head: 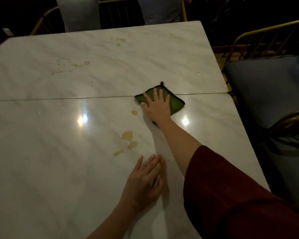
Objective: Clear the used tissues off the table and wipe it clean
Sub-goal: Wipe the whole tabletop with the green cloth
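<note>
A green cloth [175, 104] with a dark edge lies flat on the white marble table [59, 152], across the seam between two slabs. My right hand [156, 107] presses on it with straight, spread fingers. My left hand [143, 181] rests flat on the table nearer to me, fingers straight. Yellowish spill puddles [128, 136] lie between the two hands, and a small one [134, 112] sits just left of the cloth. Fainter stains [79, 65] mark the far slab. No tissues are in view.
Blue padded chairs with gold metal frames [266, 87] stand along the table's right side. Two pale chair backs [79, 12] rise behind the far edge. The table's right edge [245, 135] runs close to the chairs. Ceiling lights glare off the near slab.
</note>
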